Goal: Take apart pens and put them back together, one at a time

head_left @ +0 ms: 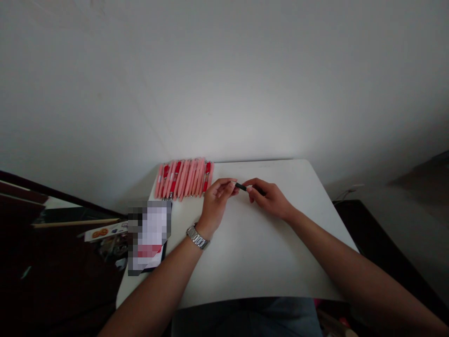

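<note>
My left hand [217,196] and my right hand [268,197] meet above the far middle of a white table [252,252]. Between their pinched fingertips they hold a small dark pen-like piece [241,186], each hand on one end. A silver watch [197,237] is on my left wrist. Just behind my left hand, a row of several pink pens with red clips [184,178] lies side by side along the far edge of the table.
A blurred-out card or packet [150,236] lies at the table's left edge. Dark furniture with clutter [70,243] stands to the left, a dark surface [372,243] to the right. A pale wall rises behind the table.
</note>
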`<state>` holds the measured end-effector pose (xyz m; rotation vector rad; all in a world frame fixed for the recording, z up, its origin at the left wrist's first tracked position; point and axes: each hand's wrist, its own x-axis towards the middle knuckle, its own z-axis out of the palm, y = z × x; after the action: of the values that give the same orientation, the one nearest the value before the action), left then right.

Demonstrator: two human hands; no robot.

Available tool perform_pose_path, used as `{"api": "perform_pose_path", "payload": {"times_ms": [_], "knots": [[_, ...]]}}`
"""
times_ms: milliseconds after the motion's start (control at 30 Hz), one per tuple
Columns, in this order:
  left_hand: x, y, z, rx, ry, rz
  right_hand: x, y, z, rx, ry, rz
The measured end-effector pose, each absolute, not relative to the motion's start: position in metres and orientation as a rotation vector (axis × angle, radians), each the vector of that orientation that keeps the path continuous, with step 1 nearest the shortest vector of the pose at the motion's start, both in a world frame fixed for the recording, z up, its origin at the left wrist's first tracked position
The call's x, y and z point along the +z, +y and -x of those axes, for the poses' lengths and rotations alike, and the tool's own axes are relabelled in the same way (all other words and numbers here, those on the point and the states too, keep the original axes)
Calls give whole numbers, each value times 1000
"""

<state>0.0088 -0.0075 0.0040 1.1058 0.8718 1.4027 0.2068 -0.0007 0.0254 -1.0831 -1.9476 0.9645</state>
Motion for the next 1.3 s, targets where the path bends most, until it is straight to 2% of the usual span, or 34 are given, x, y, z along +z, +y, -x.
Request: {"api": "perform_pose_path", "payload": {"times_ms": [567,1167,1300], "knots": [[7,-8,-6,1323,969,-1257,24,-5,-202,1083,-2025,1063],[11,-11,-2,1338,1061,-1341,17,-6,-200,709,-2154,1096],[14,-13,-3,1321,1040,-1335,21,-8,-197,863,-2059,1077]]}}
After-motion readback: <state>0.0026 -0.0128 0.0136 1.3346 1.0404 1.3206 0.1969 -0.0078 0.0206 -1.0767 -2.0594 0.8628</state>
